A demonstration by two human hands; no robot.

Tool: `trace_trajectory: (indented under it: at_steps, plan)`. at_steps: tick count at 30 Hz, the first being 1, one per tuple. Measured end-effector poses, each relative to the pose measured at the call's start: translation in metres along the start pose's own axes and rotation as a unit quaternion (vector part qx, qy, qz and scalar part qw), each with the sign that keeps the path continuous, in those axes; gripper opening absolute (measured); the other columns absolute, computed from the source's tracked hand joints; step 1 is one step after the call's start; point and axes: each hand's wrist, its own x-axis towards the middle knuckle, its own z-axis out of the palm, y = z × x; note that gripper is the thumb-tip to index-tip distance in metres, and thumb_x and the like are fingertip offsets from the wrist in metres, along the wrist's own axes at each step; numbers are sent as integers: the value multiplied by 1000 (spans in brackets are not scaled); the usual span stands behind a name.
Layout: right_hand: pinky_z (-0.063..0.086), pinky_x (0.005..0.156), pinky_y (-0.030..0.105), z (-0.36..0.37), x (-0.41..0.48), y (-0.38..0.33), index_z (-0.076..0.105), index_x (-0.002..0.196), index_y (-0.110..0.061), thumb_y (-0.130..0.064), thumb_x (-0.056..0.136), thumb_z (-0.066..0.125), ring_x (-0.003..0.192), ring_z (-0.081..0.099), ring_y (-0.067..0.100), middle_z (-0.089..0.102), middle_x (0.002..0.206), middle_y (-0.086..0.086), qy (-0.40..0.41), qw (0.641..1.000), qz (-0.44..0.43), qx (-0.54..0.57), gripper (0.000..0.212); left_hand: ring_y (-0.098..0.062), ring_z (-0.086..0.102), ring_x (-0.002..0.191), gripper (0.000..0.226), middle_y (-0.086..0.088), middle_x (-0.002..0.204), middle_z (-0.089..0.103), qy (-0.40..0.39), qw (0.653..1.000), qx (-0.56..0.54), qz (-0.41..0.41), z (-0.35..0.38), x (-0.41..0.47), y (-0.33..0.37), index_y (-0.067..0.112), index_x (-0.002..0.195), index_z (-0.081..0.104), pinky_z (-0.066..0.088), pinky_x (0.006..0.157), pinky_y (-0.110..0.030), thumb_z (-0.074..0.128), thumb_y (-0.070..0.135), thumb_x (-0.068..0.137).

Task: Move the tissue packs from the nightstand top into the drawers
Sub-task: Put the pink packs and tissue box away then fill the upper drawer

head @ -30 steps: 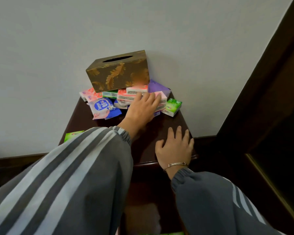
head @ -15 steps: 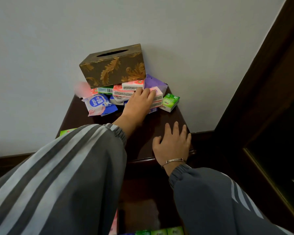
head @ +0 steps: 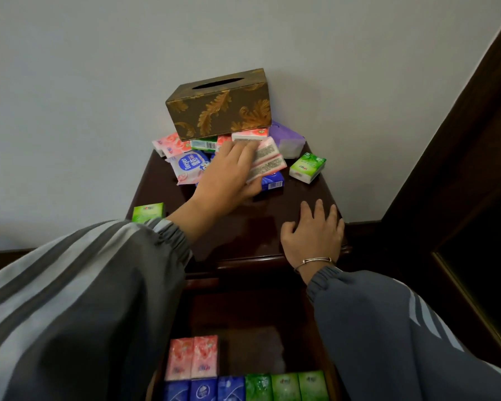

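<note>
**Pink Pack Gripped at the Pile on the Nightstand**

At the far left edge of the nightstand point(head: 243, 227), a lone green pack point(head: 148, 212) is seen, partly covered by the striped grey sleeve point(head: 84, 299). Further back against the wall, a pile of tissue packs is gathered: a rose-printed pack point(head: 171, 144) at its left end, a white and blue wipes pack point(head: 187, 166) just beside it, and a brown and gold tissue box point(head: 220, 102) resting on top of the pile. The left hand point(head: 229, 175) is stretched into the pile; its fingers are laid over a pink pack point(head: 268, 159) and its thumb is curled in under the near edge, so the pack is gripped. A blue pack point(head: 272, 182) lies beneath it. A purple pack point(head: 287, 137) and a second green pack point(head: 307, 166) are found to the right. The right hand point(head: 313, 230) is laid flat on the front right corner, fingers relaxed, nothing held. Below, the drawer point(head: 255, 348) is pulled open, and pink, blue and green packs are lined up in rows inside it.
</note>
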Motion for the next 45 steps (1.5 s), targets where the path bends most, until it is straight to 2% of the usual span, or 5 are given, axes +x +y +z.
trace_trajectory:
  at_steps: [10,20,28,40,45]
  plan:
    - [20,111,52,-3,-2,-1,48,135,-17,-36,82,45,137,27,37,40,146,13,14,1000,6,7,56,-13,55,95,65,-1,109,60,89,939,-182,-277,-50,-91,-6,14,130,48,43,76,-26,56,47,74]
    - [40,92,42,-24,-24,-23,63,109,-11,-22,83,57,108,55,33,64,113,8,130,958,-158,202,28,-3,60,80,49,6,95,62,239,724,-380,-524,-92,-163,-63,16,116,54,46,64,-18,42,38,74]
    - [37,92,42,-21,-92,-152,45,127,-26,-68,71,58,117,48,25,55,125,-2,-144,941,-297,76,71,-14,56,70,19,2,76,59,308,546,-450,-636,-89,-220,-62,16,83,58,43,62,-28,42,24,88]
    - [45,82,37,-53,-68,-207,56,111,-13,-62,70,63,105,58,31,62,113,10,-139,972,-177,71,64,-5,58,66,38,2,86,63,299,518,-470,-649,-96,-280,-89,10,113,57,41,57,-21,46,29,82]
    - [41,98,44,-46,-32,-241,46,128,-22,-31,74,70,119,46,33,54,128,6,-189,931,-313,11,60,-4,63,80,37,2,97,66,270,535,-479,-641,-91,-296,-79,11,123,55,43,63,-20,45,26,91]
